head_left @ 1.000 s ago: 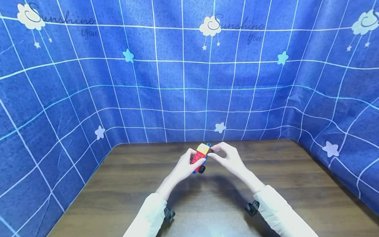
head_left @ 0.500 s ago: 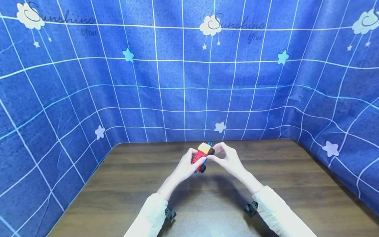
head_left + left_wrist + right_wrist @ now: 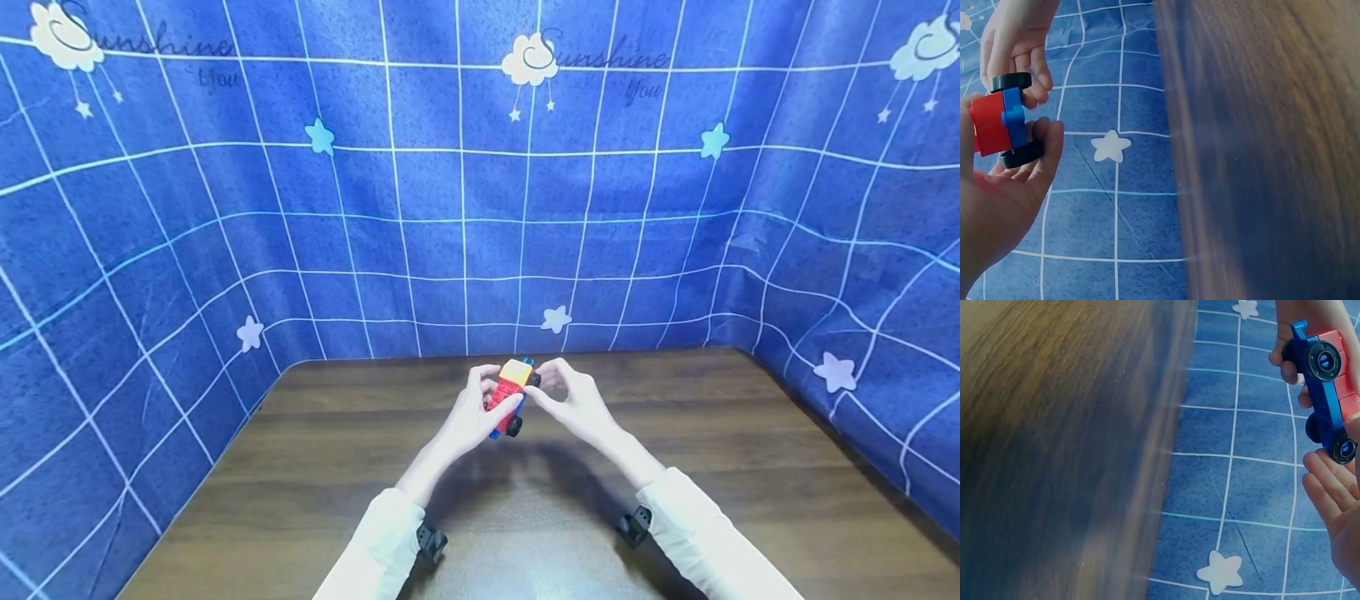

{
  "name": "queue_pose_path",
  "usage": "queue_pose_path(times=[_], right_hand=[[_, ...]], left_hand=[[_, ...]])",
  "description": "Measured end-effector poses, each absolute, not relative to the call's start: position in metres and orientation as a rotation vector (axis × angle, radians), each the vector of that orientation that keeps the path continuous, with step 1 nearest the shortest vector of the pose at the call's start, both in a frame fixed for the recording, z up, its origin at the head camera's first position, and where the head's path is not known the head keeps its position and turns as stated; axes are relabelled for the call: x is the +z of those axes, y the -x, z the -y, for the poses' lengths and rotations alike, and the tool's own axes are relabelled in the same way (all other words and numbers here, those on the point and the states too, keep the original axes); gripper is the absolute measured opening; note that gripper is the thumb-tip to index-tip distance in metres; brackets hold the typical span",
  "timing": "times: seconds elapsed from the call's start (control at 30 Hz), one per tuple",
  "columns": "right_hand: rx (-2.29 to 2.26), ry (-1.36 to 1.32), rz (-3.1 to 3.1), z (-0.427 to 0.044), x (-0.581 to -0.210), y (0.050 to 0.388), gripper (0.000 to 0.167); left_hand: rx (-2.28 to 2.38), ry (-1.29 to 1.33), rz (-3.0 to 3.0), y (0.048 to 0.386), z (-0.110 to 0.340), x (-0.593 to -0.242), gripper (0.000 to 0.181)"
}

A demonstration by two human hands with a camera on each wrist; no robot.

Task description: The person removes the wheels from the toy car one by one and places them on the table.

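Note:
A small toy car built of blocks has a red body, a yellow block on top at its far end, a blue base and black wheels. It is held tilted above the table. My left hand grips the red body, with the thumb along the near side. At the far end, my right hand has thumb and fingers around a black wheel. In the left wrist view, the red end block and blue axle piece show. The right wrist view shows the blue base and wheels side-on.
Below both hands lies a brown wood-grain table. Blue cloth with white grid lines, stars and clouds hangs behind the table and at both sides. Each wrist wears a black device below its white sleeve.
The toy car shifted slightly right and then a little back. My left index finger has lifted away from the car's far side. My right fingers have shifted slightly around the wheel.

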State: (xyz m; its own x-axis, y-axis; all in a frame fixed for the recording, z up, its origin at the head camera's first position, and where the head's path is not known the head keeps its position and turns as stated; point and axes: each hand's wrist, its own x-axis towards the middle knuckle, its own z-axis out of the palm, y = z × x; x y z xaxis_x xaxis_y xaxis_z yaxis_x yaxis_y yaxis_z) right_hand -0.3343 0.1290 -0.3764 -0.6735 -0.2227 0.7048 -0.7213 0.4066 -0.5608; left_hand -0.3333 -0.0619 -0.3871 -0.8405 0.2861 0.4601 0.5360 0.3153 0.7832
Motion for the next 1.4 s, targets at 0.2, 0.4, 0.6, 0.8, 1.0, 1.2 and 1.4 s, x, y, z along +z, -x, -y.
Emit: queue_pose_path(times=[0.2, 0.4, 0.6, 0.8, 1.0, 1.2, 1.4], right_hand=[[1.187, -0.829, 2.161, -0.1325, -0.3775, 0.3362, 0.022], [1.139, -0.833, 2.163, -0.1311, -0.3747, 0.3346, 0.02], [1.114, -0.841, 2.176, -0.1304, -0.3769, 0.3335, 0.02], [1.126, -0.839, 2.188, -0.1312, -0.3787, 0.3349, 0.02], [1.154, -0.858, 2.183, -0.1315, -0.377, 0.3343, 0.02], [1.234, -0.84, 2.17, -0.1303, -0.3753, 0.3319, 0.023], [1.282, -0.811, 2.156, -0.1299, -0.3763, 0.3311, 0.026]], left_hand=[[-1.506, 0.747, 2.384, 0.3329, 0.0618, -0.3889, 0.057], [-1.524, 0.749, 2.389, 0.334, 0.0625, -0.3884, 0.056], [-1.533, 0.778, 2.427, 0.3319, 0.0633, -0.3882, 0.056], [-1.555, 0.727, 2.408, 0.3335, 0.0606, -0.3868, 0.047], [-1.524, 0.703, 2.376, 0.3354, 0.058, -0.3835, 0.042], [-1.518, 0.705, 2.355, 0.3374, 0.0573, -0.3853, 0.045], [-1.529, 0.7, 2.365, 0.3375, 0.0565, -0.3859, 0.045]])
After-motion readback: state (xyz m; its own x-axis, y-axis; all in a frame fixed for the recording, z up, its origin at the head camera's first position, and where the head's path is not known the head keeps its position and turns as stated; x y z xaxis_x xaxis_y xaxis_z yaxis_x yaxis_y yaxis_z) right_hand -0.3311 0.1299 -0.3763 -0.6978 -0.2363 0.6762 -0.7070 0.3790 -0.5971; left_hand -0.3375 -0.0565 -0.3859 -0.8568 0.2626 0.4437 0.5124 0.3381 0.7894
